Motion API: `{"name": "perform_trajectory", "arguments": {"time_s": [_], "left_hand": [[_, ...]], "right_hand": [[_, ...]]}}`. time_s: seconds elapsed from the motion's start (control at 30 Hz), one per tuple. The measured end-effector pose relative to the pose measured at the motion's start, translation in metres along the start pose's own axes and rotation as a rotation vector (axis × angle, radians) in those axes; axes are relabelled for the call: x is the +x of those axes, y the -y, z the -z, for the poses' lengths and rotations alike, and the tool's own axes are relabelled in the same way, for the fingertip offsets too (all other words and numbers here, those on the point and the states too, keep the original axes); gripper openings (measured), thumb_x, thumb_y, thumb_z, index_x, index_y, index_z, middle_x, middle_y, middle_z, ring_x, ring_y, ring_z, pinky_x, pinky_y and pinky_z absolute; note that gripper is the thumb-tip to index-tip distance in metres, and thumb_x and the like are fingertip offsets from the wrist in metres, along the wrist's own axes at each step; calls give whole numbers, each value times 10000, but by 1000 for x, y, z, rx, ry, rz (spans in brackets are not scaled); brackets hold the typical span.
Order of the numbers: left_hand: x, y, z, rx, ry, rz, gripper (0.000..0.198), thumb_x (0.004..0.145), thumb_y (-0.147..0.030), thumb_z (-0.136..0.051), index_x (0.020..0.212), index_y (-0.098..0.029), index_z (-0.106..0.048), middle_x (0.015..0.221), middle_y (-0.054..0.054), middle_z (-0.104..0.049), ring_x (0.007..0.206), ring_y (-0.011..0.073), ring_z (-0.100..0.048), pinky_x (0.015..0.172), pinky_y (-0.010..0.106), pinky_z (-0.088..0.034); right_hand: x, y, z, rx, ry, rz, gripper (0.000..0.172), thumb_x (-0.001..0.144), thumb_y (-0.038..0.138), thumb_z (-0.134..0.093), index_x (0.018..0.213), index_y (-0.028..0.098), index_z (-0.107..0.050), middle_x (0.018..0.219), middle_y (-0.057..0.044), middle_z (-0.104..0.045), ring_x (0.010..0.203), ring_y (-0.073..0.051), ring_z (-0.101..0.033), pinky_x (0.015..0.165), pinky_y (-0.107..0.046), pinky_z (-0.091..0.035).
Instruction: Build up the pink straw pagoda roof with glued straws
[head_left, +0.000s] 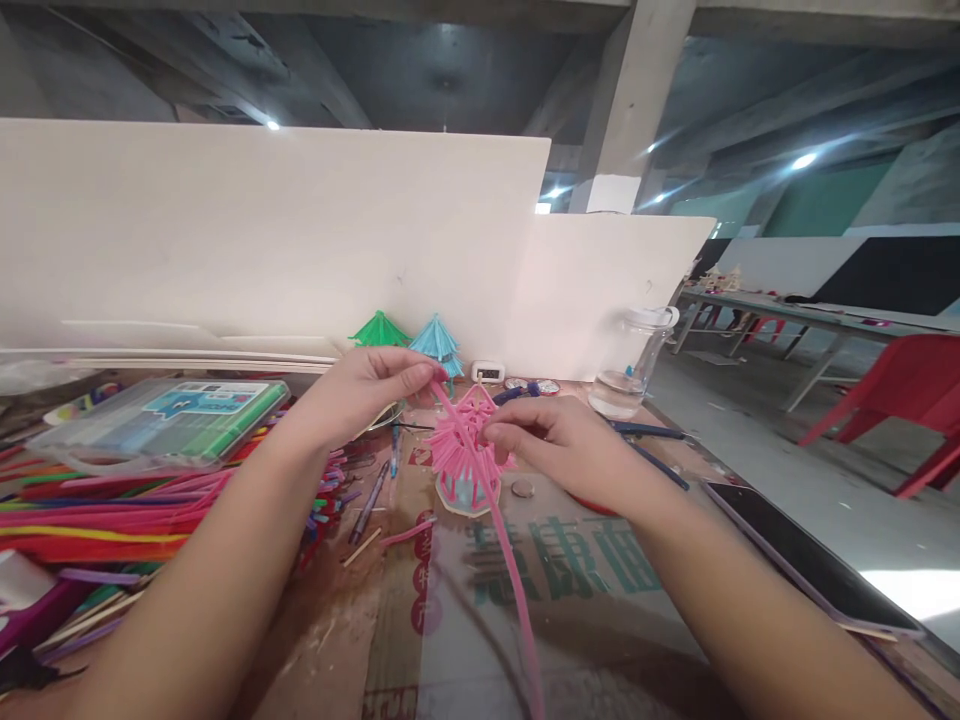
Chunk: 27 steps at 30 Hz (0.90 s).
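My left hand (386, 385) pinches the upper end of a long pink pipe cleaner (504, 535), which slants down toward the table's near edge. My right hand (555, 445) is closed with its fingertips beside the strip; what they hold, if anything, is hidden. Behind the strip stands a small pink pagoda-like model (457, 455), tiered, on a pale polygonal base. Part of it is covered by the strip and my right fingers. A short pink piece (407, 533) lies to its left, and a small round disc (523, 489) to its right.
Bundled coloured pipe cleaners (112, 520) and a plastic case (161, 420) crowd the left. Green (380, 328) and blue (437, 345) models stand behind, near a small digital clock (488, 372). At right are a water jug (630, 365) and a phone (802, 550) along the table edge.
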<state>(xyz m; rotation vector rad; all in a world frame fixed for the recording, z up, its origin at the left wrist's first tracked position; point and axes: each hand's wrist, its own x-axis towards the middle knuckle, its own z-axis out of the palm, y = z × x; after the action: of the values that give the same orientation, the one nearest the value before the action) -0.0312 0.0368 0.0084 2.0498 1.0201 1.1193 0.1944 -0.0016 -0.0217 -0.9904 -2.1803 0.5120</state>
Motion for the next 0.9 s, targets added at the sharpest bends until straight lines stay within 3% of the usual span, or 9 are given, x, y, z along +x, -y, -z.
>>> {"name": "perform_trajectory", "arguments": {"time_s": [0.23, 0.4, 0.53, 0.67, 0.9], "left_hand": [[-1, 3, -15, 48, 67, -63, 341, 805, -503, -587, 870, -198, -726, 806, 23, -723, 779, 175, -648, 757, 284, -513], [-3, -1, -32, -4, 108, -78, 317, 835, -452, -570, 920, -187, -720, 795, 31, -718, 754, 170, -650, 712, 274, -512], [-1, 0, -31, 41, 5, -61, 364, 821, -469, -585, 1020, -190, -705, 882, 48, -732, 800, 185, -654, 756, 295, -504], [5, 11, -24, 220, -129, -34, 352, 822, -465, -569, 982, -188, -716, 942, 45, -735, 852, 201, -651, 805, 303, -488], [14, 32, -42, 318, -123, -28, 405, 832, -455, -517, 1041, -151, -685, 1040, 87, -704, 932, 230, -632, 831, 339, -479]], "right_hand": [[5, 1, -8, 102, 21, -26, 374, 921, 411, -443, 663, 171, -569, 593, 27, -513, 554, -103, -446, 521, -231, -314], [4, 4, -11, 135, 41, -59, 270, 881, 330, -489, 661, 181, -540, 601, 42, -471, 559, -99, -421, 526, -226, -305], [6, -4, -3, 104, 6, -69, 278, 879, 334, -469, 645, 186, -501, 602, 41, -457, 571, -103, -424, 535, -229, -305], [7, -14, 8, -135, -133, -71, 352, 893, 328, -427, 568, 194, -398, 540, 46, -403, 528, -101, -375, 512, -244, -242], [15, -24, -8, -198, -85, -65, 330, 892, 278, -401, 573, 195, -377, 536, 48, -386, 520, -97, -371, 515, -244, -223]]}}
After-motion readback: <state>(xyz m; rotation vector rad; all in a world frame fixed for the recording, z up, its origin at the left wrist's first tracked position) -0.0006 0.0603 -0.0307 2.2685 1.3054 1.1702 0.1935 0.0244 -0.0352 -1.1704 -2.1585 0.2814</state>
